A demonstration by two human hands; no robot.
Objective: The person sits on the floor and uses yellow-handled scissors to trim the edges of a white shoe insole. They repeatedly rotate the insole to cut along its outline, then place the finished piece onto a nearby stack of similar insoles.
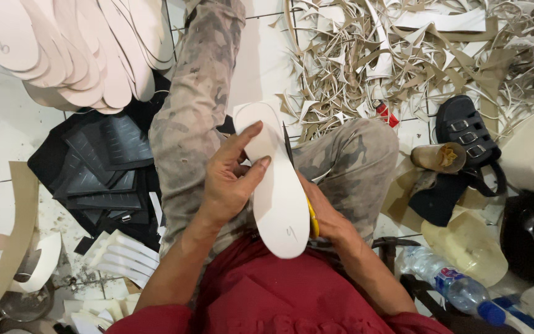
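A white shoe-insole cutout lies across my lap, its toe end pointing away from me. My left hand grips it along its left edge, thumb and fingers curled over the top face. My right hand is under its right edge and holds a yellow-handled tool; a dark blade shows along the insole's right side. Most of the tool is hidden behind the insole.
A fan of pale insole cutouts lies at upper left, black ribbed sole sheets beside my left leg. Offcut strips litter the floor at upper right. A black sandal, a plastic water bottle and a red lighter lie to the right.
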